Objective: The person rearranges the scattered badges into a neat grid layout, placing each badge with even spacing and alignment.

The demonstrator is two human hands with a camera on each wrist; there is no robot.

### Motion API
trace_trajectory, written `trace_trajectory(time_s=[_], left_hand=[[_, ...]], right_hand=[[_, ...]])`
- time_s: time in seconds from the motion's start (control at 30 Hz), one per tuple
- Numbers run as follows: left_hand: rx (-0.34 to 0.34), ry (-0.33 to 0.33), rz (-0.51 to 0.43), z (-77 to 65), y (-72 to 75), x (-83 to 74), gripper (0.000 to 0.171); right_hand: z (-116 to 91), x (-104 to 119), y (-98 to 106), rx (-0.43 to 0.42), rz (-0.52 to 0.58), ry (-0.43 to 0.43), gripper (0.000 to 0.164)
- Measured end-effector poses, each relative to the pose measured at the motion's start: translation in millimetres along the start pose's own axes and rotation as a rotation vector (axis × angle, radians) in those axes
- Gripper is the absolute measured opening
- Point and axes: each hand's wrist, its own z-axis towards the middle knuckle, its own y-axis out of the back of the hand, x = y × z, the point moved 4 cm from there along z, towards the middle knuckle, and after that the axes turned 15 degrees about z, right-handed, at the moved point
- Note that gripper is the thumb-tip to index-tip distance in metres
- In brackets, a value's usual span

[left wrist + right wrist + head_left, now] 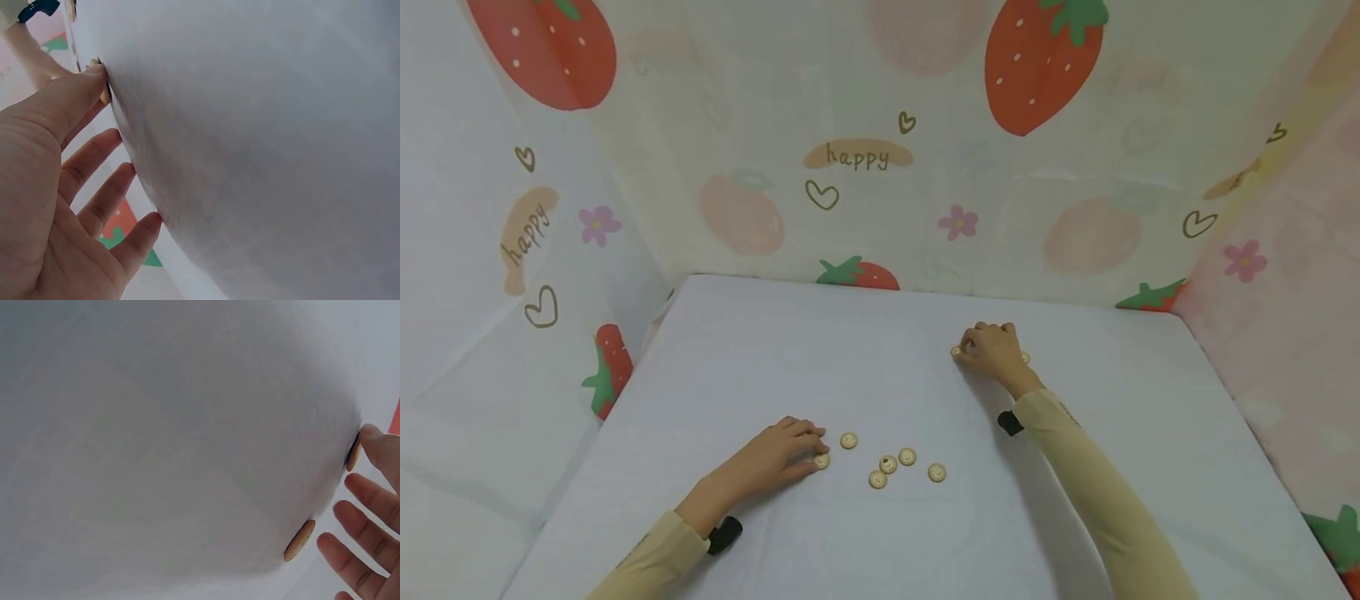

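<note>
A table point(775, 350) draped in white stands enclosed on 3 sides by pale fabric walls point(850, 237) printed with red strawberries point(1045, 71), 3 pink flowers point(958, 222), outlined hearts point(822, 195) and "happy" labels point(858, 154), under soft light.

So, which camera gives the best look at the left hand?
The left wrist camera: it shows the left hand close up from the palm side, with the thumb against a button and three fingers spread. The head camera shows the back of the hand, smaller; the right wrist camera doesn't show it at all.
</note>
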Motion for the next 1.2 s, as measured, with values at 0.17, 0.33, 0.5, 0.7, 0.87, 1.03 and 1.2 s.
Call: trace_trajectory(time_s=[0.17,0.33,0.5,0.7,0.87,1.03,1.2], left_hand=[[-0.001,-0.001,-0.009,0.0,-0.7,0.1,0.022],[-0.003,0.001,-0.013,0.0,-1.8,0.0,0.022],[-0.008,0.002,-0.013,0.3,-2.4,0.2,0.022],[-0.011,0.004,-0.006,0.2,-2.4,0.2,0.021],[-0.013,0.002,0.005,0.7,-2.5,0.6,0.021],[-0.014,0.001,0.004,0.9,-1.4,0.2,0.021],[-0.013,0.006,0.008,0.2,-1.5,-0.1,0.022]], right_hand=[[0.2,-1.2,-2.5,0.006,-0.024,-0.022,0.03],[0.5,-1.6,-5.0,-0.006,-0.013,-0.01,0.026],[1.6,-0.9,-5.8,-0.012,-0.011,0.012,0.022],[2.0,-2.2,-6.8,-0.003,-0.022,0.029,0.022],[2.1,-2.6,-6.6,-0.009,-0.03,0.038,0.021],[1.6,-0.9,-5.9,-0.011,-0.029,0.046,0.018],[1.2,-0.2,-5.4,-0.025,-0.035,0.037,0.019]])
